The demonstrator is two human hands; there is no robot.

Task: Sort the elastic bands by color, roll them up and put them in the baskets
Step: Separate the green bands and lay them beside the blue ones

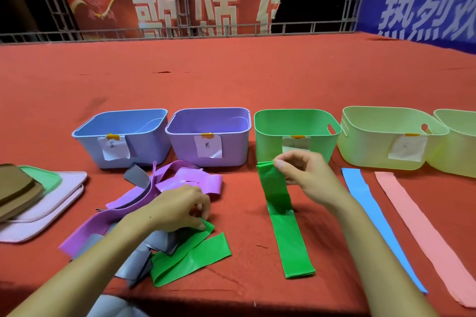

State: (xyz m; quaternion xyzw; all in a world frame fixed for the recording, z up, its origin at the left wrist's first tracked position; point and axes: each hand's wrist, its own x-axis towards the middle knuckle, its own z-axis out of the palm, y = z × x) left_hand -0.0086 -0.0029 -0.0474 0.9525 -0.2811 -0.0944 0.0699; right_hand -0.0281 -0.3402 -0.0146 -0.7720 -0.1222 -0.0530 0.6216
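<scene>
hands pinch green bands — left (180, 207) at the pile's edge, right (304, 175) before the green basket (268, 141).

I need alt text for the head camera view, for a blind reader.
The right hand pinches the top of a folded green elastic band lying on the red tablecloth, while the left hand pinches another green band from a mixed pile.

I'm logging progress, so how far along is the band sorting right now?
Done: a blue band and a pink band lie apart. In hand: right hand holds a green band; left hand pinches another green one. Left: the mixed pile, rolling, the visibly unfilled baskets.
</scene>
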